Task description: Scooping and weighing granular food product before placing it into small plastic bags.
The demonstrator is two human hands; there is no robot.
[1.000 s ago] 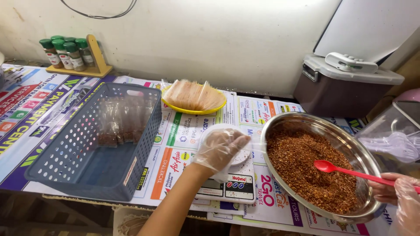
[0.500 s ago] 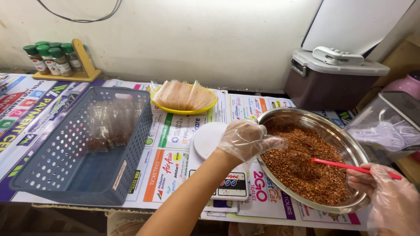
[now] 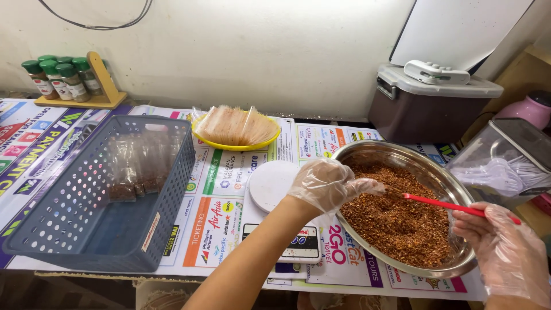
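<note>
My left hand [image 3: 330,182], in a clear plastic glove, rests on the near-left rim of a steel bowl [image 3: 427,166] full of reddish-brown chili flakes [image 3: 402,221]. Its fingers are loosely curled and reach over the flakes; nothing shows in them. My right hand [image 3: 505,247], also gloved, grips a red plastic spoon [image 3: 453,205] whose tip sits in the flakes. A white digital kitchen scale [image 3: 270,186] lies just left of the bowl, partly under my left forearm.
A blue plastic basket [image 3: 69,229] at left holds several filled clear packets [image 3: 135,172]. A yellow plate [image 3: 235,143] carries empty clear bags. Spice jars on a wooden rack [image 3: 63,77] stand far left. A brown lidded box [image 3: 430,103] and a clear container of plastic spoons [image 3: 505,163] are at right.
My left hand moved right, off the scale, to the bowl's rim. My right hand drew the red spoon across the flakes toward the middle. The view shifted slightly left.
</note>
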